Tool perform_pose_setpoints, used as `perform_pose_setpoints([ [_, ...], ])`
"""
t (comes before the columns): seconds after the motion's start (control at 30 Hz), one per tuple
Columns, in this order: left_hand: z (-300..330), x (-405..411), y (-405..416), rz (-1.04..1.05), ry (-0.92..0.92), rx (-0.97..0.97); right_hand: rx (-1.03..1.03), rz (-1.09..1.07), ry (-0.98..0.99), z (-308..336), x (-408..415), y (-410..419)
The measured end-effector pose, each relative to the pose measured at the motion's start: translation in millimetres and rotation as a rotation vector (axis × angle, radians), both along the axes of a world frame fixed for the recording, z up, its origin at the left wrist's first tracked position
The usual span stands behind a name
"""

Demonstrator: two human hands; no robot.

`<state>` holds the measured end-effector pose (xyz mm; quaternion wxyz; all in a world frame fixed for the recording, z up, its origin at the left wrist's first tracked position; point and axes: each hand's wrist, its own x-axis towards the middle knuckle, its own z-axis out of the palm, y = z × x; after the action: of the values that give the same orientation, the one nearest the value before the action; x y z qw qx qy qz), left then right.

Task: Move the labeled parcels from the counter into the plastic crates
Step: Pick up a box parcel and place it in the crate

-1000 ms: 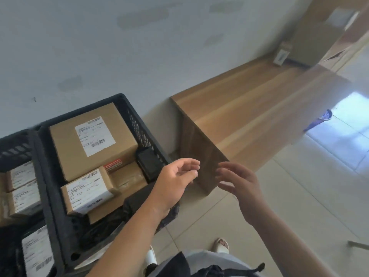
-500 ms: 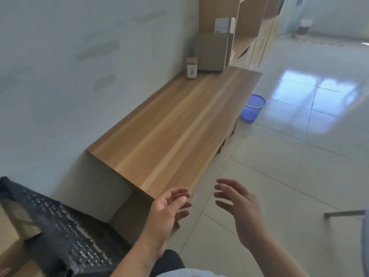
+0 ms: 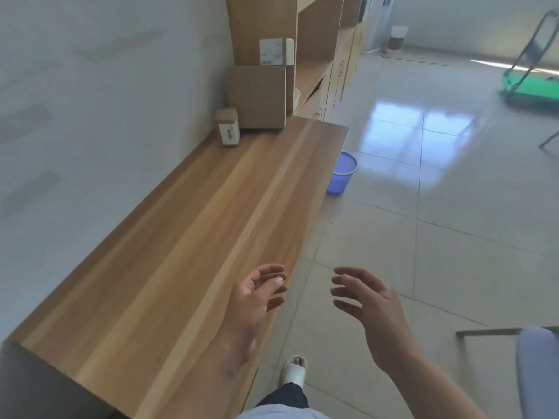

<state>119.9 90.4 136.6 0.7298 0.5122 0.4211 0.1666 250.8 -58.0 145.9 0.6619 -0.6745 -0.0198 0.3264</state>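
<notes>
A long wooden counter (image 3: 169,267) runs along the wall. At its far end stand three parcels: a small box with a white label (image 3: 227,127), a large plain brown box (image 3: 259,97) behind it, and a labeled box (image 3: 276,52) on top of the large one. My left hand (image 3: 257,297) hovers over the counter's near front edge, fingers relaxed and empty. My right hand (image 3: 369,306) is held out over the floor beside it, fingers spread, holding nothing. The crates are out of view.
A blue plastic basket (image 3: 341,173) sits on the tiled floor beside the counter's far end. Wooden shelving (image 3: 326,55) stands beyond the counter. A green trolley (image 3: 532,83) is at far right. A chair edge (image 3: 535,367) shows at lower right.
My view has swung right, away from the black crates, which have left the frame. The counter's far end and its parcels have come closer. Both hands stay empty and moved forward.
</notes>
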Motion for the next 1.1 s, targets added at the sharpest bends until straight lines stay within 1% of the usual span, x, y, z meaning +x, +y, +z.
perform_pose_setpoints([
  [0.13, -1.4, 62.2, 44.7, -0.046, -0.045, -0.066, -0.009, -0.05, 0.011, 8.6, 48.8, 25.3],
  [0.37, -16.0, 149.8, 92.6, -0.072, -0.04, -0.127, -0.017, -0.099, 0.055, 6.3, 128.0, 51.8],
  [0.53, -29.9, 209.3, 119.0, -0.022, 0.0, -0.103, -0.028, -0.053, 0.078, -7.8, 198.6, 88.1],
  [0.63, -37.2, 247.7, 137.1, 0.051, 0.031, -0.08, -0.013, -0.002, 0.074, -11.8, 253.7, 112.5],
  [0.8, -45.9, 318.0, 170.0, 0.197, 0.123, -0.049, 0.013, 0.078, 0.111, -9.8, 360.5, 153.4],
  [0.93, -56.1, 358.2, 199.4, 0.355, 0.22, 0.013, -0.035, 0.256, 0.195, -16.9, 423.5, 190.7],
  [1.03, -66.3, 370.4, 221.6, 0.352, 0.382, 0.036, -0.102, 0.326, 0.248, -26.8, 454.6, 221.2],
  [1.1, -74.4, 372.5, 240.9, 0.34, 0.46, 0.05, -0.101, 0.365, 0.27, -32.3, 468.1, 238.8],
])
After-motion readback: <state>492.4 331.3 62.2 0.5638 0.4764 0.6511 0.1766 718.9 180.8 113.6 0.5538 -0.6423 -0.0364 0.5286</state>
